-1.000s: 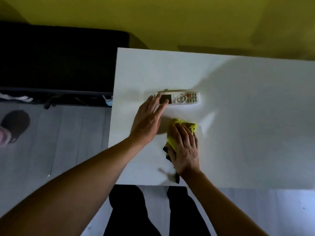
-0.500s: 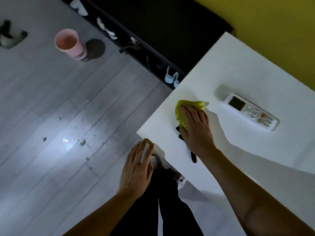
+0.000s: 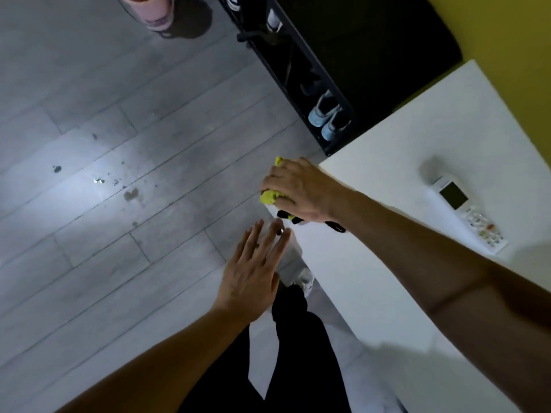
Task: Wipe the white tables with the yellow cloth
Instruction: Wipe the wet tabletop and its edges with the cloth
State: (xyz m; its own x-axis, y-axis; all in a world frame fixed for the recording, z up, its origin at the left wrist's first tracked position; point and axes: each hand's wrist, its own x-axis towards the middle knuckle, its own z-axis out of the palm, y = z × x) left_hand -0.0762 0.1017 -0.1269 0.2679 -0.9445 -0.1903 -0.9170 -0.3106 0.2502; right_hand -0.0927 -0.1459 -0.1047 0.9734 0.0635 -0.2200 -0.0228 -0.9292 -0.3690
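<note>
Grey plank flooring [image 3: 125,129] is lying beside a white table [image 3: 387,180], where the right hand [image 3: 298,189] is gripping the yellow cloth [image 3: 269,197] at the table's corner edge. Below it, the left hand [image 3: 253,275] is hovering flat, fingers spread. A remote [image 3: 468,211] is lying well apart on the table; a pink cup [image 3: 152,10] is being cut off at the top.

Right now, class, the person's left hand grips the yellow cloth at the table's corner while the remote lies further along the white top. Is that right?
Not quite. The head view shows the right hand gripping the yellow cloth at the corner of the white table; the left hand hangs open over the floor. The remote does lie further along the top.
</note>
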